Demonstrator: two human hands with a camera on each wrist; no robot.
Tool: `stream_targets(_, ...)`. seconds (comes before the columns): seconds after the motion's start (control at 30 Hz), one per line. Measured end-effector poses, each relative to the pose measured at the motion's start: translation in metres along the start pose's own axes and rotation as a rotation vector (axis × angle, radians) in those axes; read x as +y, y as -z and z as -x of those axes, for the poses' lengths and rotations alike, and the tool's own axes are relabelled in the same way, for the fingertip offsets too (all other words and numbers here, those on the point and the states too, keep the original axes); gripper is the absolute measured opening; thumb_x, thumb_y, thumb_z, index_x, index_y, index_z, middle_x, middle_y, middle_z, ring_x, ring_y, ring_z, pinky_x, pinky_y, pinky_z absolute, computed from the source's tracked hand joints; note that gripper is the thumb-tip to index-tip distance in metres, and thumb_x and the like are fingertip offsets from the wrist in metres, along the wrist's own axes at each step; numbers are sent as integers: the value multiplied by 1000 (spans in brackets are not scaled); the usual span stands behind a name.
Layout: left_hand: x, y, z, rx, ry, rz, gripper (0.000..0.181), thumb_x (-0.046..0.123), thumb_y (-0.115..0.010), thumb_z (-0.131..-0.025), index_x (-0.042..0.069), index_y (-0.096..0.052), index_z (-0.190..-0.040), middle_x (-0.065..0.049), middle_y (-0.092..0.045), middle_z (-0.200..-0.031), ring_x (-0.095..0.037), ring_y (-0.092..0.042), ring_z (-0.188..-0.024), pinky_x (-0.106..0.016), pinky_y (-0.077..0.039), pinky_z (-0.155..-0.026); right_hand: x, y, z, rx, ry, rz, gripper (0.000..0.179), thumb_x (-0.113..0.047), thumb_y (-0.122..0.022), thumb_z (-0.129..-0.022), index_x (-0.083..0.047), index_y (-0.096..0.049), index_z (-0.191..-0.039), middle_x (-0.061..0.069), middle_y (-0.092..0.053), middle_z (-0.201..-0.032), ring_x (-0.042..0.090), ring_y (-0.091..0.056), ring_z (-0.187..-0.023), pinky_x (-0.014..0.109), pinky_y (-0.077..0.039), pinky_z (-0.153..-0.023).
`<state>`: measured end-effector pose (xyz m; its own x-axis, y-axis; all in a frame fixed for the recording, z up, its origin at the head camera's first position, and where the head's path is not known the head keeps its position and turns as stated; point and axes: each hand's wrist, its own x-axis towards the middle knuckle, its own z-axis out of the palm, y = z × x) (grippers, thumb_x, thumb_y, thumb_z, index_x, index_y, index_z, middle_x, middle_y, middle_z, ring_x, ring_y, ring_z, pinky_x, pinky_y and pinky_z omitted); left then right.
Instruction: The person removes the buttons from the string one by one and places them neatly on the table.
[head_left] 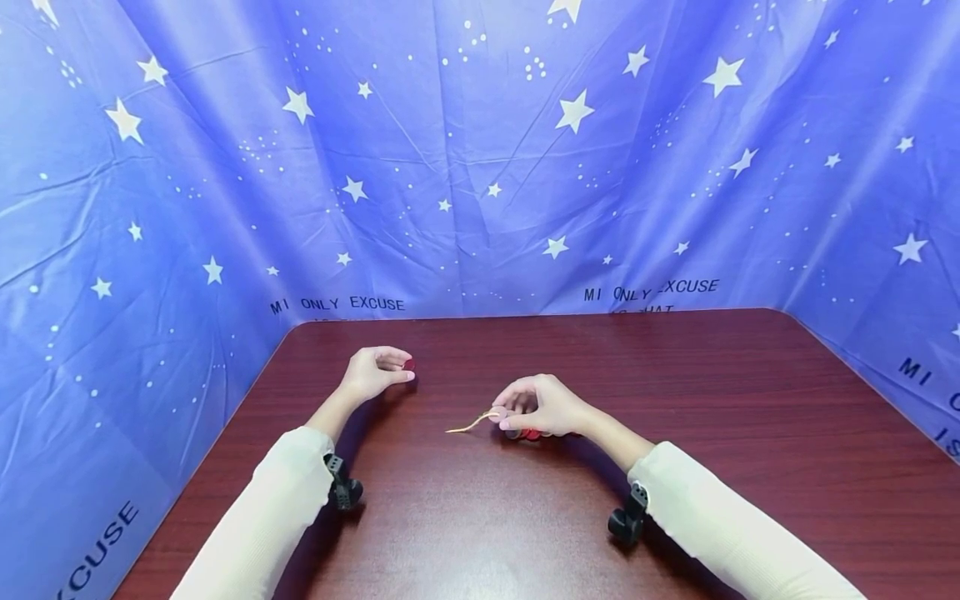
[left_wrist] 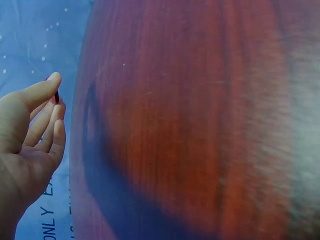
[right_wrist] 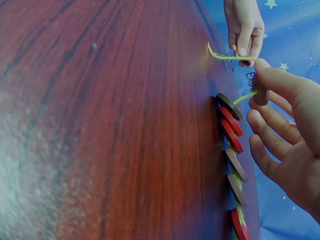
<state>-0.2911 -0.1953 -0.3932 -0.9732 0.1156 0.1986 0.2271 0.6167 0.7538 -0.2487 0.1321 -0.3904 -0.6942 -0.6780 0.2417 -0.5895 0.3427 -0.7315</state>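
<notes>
i see the left hand (head_left: 369, 372) pinching a red disc (head_left: 408, 365), the right hand (head_left: 550, 406) a brown disc (right_wrist: 261, 91), strung discs (right_wrist: 231, 136) beneath it.

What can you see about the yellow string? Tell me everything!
The string is thin, yellow and soft-looking, like cord. One end sticks out free, leftward, and bends near the tip. The right hand pinches a brown disc that it passes through; then it runs on to a row of red and brown discs, showing between some. I can't tell whether its tip touches the table.
</notes>
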Motion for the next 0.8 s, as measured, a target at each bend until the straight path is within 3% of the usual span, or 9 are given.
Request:
stream_targets(0.3, -2, -7, -18, -3, 34, -49, 32, 13, -80, -75, 2, -73, -104, -18, -74, -99, -28, -71, -91, -24, -55, -71, -2, 1, -2, -2, -2, 6, 25, -18, -79, -78, -7, -72, -100, 7, -71, -79, 3, -61, -68, 23, -55, -62)
stream_targets(0.5, -6, -15, -27, -2, 48, -68, 31, 11, -80, -75, 0, -72, -103, -19, -73, -100, -29, -70, -91, -28, -56, -75, 0, 1, -1, -1, 0, 8, 25, -17, -79, -79, -7, -72, -101, 8, -71, -79, 3, -60, -68, 23, -55, -62)
stream_targets(0.8, -10, -13, -36, -44, -15, -115, 31, 10, -80, -74, -2, -72, -101, -20, -74, -96, -30, -70, -89, -33, -56, -79, 1, 2, -1, -1, -7, 17, 26, -18, -79, -78, -8, -72, -101, 7, -71, -79, 5, -60, -66, 23, -54, -61)
